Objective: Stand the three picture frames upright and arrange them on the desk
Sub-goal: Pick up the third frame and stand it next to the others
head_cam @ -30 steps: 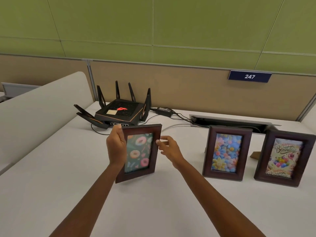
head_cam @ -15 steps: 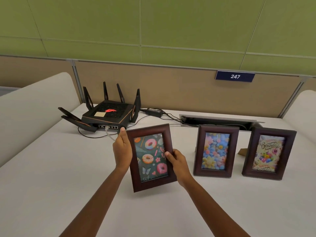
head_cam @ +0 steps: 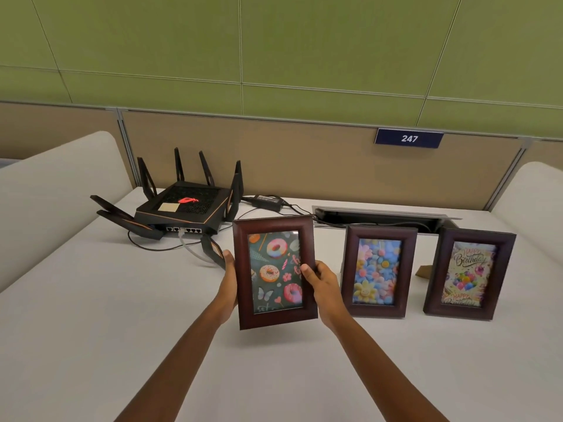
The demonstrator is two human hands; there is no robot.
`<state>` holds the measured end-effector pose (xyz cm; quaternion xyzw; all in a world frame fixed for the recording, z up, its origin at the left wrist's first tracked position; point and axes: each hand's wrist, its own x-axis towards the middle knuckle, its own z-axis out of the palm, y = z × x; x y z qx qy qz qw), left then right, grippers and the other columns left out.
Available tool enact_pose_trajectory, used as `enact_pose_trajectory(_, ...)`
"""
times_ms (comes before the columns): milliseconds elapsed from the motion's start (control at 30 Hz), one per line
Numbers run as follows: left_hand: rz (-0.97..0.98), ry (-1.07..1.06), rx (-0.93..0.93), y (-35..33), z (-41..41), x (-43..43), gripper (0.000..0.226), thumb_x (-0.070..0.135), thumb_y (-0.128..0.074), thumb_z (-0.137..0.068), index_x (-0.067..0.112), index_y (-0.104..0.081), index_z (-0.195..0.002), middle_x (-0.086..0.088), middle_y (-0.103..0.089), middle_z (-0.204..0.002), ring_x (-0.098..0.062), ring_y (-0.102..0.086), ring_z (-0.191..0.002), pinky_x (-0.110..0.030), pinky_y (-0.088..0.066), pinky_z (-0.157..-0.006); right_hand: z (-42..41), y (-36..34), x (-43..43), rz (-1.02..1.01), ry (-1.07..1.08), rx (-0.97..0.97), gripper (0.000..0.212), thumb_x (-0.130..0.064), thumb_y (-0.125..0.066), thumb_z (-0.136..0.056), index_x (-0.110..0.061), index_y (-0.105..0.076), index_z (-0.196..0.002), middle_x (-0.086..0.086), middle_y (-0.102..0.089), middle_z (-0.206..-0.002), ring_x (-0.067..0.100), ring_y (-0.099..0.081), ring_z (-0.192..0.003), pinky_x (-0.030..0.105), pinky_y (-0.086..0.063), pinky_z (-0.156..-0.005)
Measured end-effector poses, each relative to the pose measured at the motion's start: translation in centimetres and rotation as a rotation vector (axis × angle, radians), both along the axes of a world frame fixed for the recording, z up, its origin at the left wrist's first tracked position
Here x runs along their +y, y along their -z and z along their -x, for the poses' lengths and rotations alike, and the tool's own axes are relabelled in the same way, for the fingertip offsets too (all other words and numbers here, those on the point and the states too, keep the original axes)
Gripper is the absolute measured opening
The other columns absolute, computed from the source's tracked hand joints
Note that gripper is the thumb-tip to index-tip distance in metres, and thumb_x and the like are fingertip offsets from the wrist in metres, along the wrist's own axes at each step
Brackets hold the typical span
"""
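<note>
Both hands hold the donut frame [head_cam: 275, 271] by its long sides. The left hand [head_cam: 229, 277] is wrapped around the left edge with most of its fingers hidden behind the wood, and the right hand [head_cam: 323, 280] is curled onto the right edge with the thumb lying on the front border. The donut frame faces the camera, roughly upright. Whether its bottom edge touches the bench [head_cam: 91, 315] or hangs just above it cannot be told from this view, and its back stand is hidden.

To its right the flower frame [head_cam: 379, 271] stands upright on its own, and further right the birthday frame [head_cam: 469, 274] does too, with a brown prop showing beside it. Far left sits a black router [head_cam: 185, 208] with antennas and trailing cables [head_cam: 182, 246]; one near antenna [head_cam: 213, 249] lies just beside the left hand.

Two of three frames look settled, so this one is the last to place. The main risk is letting go before the stand is spread and seated: the frame would fall flat, forward or back. If it is set down too close to the flower frame, the right hand could knock that one over on the way out. Shifting it left risks catching the antenna or the cables, which could leave the base uneven and spoil the row.
</note>
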<state>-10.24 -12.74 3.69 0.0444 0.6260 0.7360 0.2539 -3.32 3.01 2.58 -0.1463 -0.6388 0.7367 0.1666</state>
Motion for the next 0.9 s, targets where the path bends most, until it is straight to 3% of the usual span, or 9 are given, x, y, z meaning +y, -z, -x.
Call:
enact_pose_trajectory(133,-0.026,-0.039,-0.026,0.2,0.6,0.5,0.071,0.059,-0.002,-0.087,0.019,-0.045,-0.128,-0.015,-0.051,-0.135,-0.035,-0.051,-0.120,-0.052,-0.037,-0.106,0.3,0.4,0.1,0.016,-0.018,0.009,0.006,-0.018,-0.048,-0.092,-0.018,-0.053,-0.090,0.009,-0.062,-0.103,0.022,-0.061,-0.097,0.029,-0.057,-0.074)
enact_pose_trajectory(400,-0.049,-0.077,-0.074,0.9,2.5,1.7,0.075,0.062,-0.002,-0.085,0.019,-0.047,-0.127,-0.017,-0.052,-0.133,-0.035,-0.051,-0.118,-0.050,-0.038,-0.103,1.6,1.1,0.1,0.030,-0.002,0.025,0.005,-0.020,-0.045,-0.093,-0.023,-0.050,-0.092,-0.004,-0.062,-0.094,0.006,-0.062,-0.084,0.010,-0.054,-0.056)
enact_pose_trajectory(700,-0.012,-0.016,-0.064,2.5,3.9,2.1,0.067,0.061,-0.003,-0.086,0.027,-0.054,-0.113,-0.005,-0.059,-0.109,-0.020,-0.061,-0.087,-0.031,-0.051,-0.072,2.3,3.0,0.2,0.051,0.032,-0.017,0.009,-0.021,-0.044,-0.093,-0.027,-0.049,-0.090,-0.006,-0.061,-0.094,0.006,-0.061,-0.085,0.010,-0.055,-0.057)
enact_pose_trajectory(900,-0.041,-0.018,-0.074,3.1,4.4,2.1,0.071,0.062,-0.003,-0.086,0.023,-0.052,-0.121,-0.005,-0.059,-0.111,-0.023,-0.060,-0.094,-0.035,-0.050,-0.079,2.9,3.5,0.7,-0.004,0.015,-0.037,0.008,-0.021,-0.043,-0.094,-0.021,-0.046,-0.101,-0.003,-0.059,-0.099,0.006,-0.060,-0.088,0.008,-0.054,-0.058)
